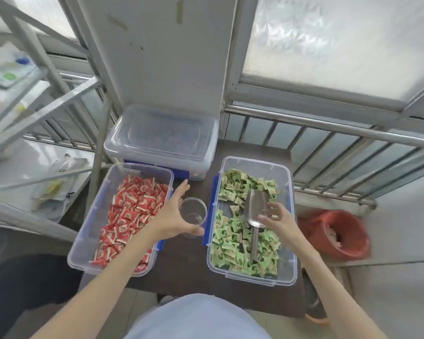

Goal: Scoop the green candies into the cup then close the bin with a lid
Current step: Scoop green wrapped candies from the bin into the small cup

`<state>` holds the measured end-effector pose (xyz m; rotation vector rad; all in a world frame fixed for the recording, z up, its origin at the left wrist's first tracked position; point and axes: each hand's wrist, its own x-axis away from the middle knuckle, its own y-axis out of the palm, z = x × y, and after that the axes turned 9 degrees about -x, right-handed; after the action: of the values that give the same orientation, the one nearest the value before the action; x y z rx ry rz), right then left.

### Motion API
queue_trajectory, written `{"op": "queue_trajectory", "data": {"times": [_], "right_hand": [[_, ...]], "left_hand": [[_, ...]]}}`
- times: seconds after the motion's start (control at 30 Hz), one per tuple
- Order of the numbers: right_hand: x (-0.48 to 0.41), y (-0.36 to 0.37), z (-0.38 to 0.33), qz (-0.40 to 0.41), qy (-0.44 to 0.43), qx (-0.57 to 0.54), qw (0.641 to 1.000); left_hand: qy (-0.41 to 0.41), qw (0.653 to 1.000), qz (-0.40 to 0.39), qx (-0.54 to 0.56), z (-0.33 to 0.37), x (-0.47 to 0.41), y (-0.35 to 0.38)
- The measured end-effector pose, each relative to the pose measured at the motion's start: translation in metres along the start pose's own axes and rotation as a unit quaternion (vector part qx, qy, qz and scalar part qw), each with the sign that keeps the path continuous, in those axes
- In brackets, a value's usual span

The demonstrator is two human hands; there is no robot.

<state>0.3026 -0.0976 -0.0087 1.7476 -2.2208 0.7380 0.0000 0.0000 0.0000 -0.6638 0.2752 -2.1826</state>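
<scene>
A clear bin [292,241] with blue side latches holds the green candies [230,243] at the right of the small dark table. A metal scoop [254,211] lies in it, bowl up and empty, its handle buried among the candies. My right hand [280,220] hovers over the scoop's bowl with fingers spread, fingertips at its right edge. An empty clear cup [196,211] stands upright between the two front bins. My left hand [169,216] curves around the cup's left side, fingers extended, thumb at its near rim.
A second open bin [83,238] of red candies sits at the left. Behind it stands a closed clear bin with a lid [162,140] on top. A red-lined basket [338,237] is on the floor to the right. A metal railing [328,124] and a metal shelf frame [34,113] surround the table [186,265].
</scene>
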Motion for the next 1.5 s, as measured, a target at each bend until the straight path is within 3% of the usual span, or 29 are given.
{"op": "queue_trajectory", "data": {"times": [0.13,0.23,0.5,0.73,0.97,1.07,1.23,1.4,1.5], "right_hand": [[0.003,0.014,0.02,0.044,0.122,0.102,0.986],[-0.004,0.026,0.037,0.05,0.177,0.108,0.977],[-0.01,0.059,0.033,0.123,0.155,0.233,0.952],[-0.003,0.034,0.014,0.153,0.088,0.126,0.976],[0.05,-0.045,-0.047,0.061,0.065,0.3,0.95],[0.07,-0.06,-0.067,0.002,0.102,0.345,0.933],[0.083,-0.044,-0.1,-0.093,0.163,0.462,0.867],[0.065,-0.006,-0.09,-0.161,0.17,0.533,0.813],[0.059,0.013,-0.068,-0.159,0.15,0.53,0.819]], "left_hand": [[-0.055,0.996,0.041,-0.052,-0.013,-0.004,0.007],[-0.079,0.994,0.056,-0.042,-0.021,-0.01,0.02],[-0.091,0.985,0.148,-0.01,-0.021,-0.019,0.036],[-0.035,0.978,0.205,-0.02,-0.004,-0.01,0.035],[0.004,0.965,0.256,-0.061,0.014,-0.022,0.041],[0.02,0.963,0.255,-0.089,0.022,-0.024,0.048],[0.034,0.948,0.275,-0.158,0.022,-0.024,0.059],[0.005,0.936,0.295,-0.19,0.01,-0.024,0.067],[-0.022,0.937,0.294,-0.188,0.011,-0.026,0.066]]}}
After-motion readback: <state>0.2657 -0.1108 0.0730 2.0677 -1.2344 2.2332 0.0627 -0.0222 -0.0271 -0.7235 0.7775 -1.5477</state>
